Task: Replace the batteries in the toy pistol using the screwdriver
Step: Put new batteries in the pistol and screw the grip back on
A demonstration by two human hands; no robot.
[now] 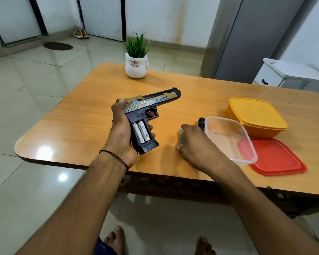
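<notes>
Head view, and the table [81, 126] fills the middle of it. At its right end sit a yellow box [256, 115], a red lid [278, 159] and a clear tub [219, 117].

The pistol [145, 111] is up off the wood, muzzle pointing away and to the right. The left hand [121, 133] is wrapped around the grip from behind, fingertips curling round the front edge. The compartment is open and turned up to us, with two batteries [141, 132] seated side by side, their length running down the grip toward the butt.

The right hand [197, 144] is low on the table just right of the pistol, over a small greyish piece [181, 138]. It's blurred, so I can't tell whether the fingers have it pinched or only cover it, nor what it is. The screwdriver [201, 122] lies just past those fingertips, against the tub.

So everything loose is on the right hand's side. My guess is that whatever comes off the table travels left to that open compartment.
</notes>
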